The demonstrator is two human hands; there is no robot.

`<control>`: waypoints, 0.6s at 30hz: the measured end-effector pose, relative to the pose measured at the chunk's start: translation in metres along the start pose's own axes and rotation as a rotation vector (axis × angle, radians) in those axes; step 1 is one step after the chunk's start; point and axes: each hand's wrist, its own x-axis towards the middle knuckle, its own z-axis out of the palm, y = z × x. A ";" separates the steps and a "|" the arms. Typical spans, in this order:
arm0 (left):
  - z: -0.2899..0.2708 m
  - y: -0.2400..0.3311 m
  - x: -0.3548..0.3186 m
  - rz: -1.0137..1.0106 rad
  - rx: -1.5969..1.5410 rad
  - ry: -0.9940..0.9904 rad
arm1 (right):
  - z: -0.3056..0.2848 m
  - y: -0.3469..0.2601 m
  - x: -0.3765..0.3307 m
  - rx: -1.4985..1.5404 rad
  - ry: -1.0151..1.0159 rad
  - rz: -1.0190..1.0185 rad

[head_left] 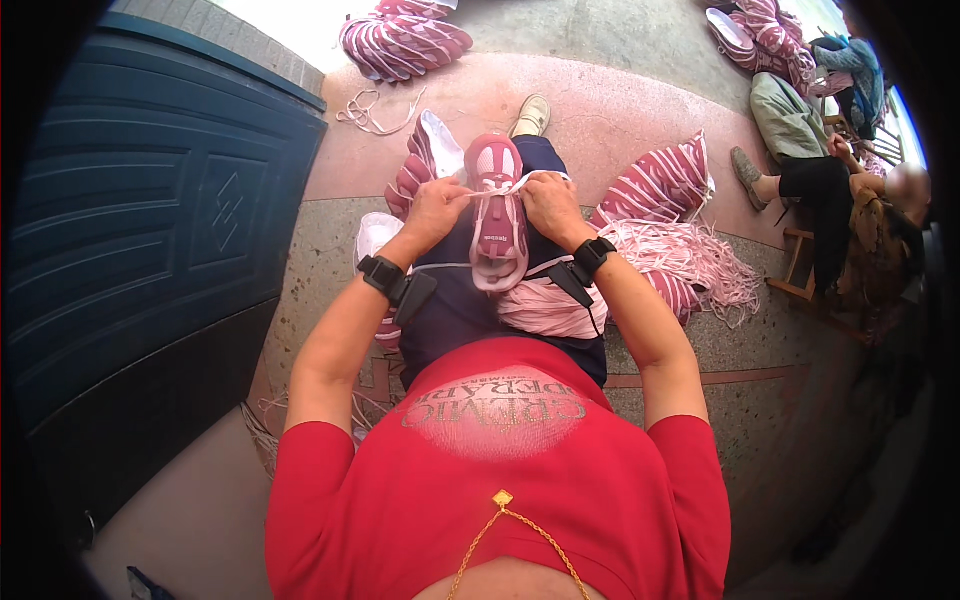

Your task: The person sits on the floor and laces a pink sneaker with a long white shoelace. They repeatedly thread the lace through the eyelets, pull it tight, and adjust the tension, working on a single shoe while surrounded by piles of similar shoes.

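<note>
On the person's lap, the pink-and-white sneaker (497,215) lies toe far; left hand (434,207) and right hand (547,205) each pinch the white lace (515,185). Light shoe, limp lace: grip near eyelets

Packages: none can be made out anywhere on the floor or in the lap.
Signs: none in view.
Screens: none clearly visible; the black bands on both wrists show no lit face.
Tongue label (494,240): small printed mark on the pink tongue of the shoe lying in the lap, pale on pink, too small to make out further.
Shirt print (497,405): wide, pale, glittery block of lettering across the red shirt's chest, seen upside down from above.
</note>
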 end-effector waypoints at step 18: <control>0.022 -0.015 0.013 0.110 0.467 0.188 | -0.005 -0.015 0.005 -0.213 0.192 -0.037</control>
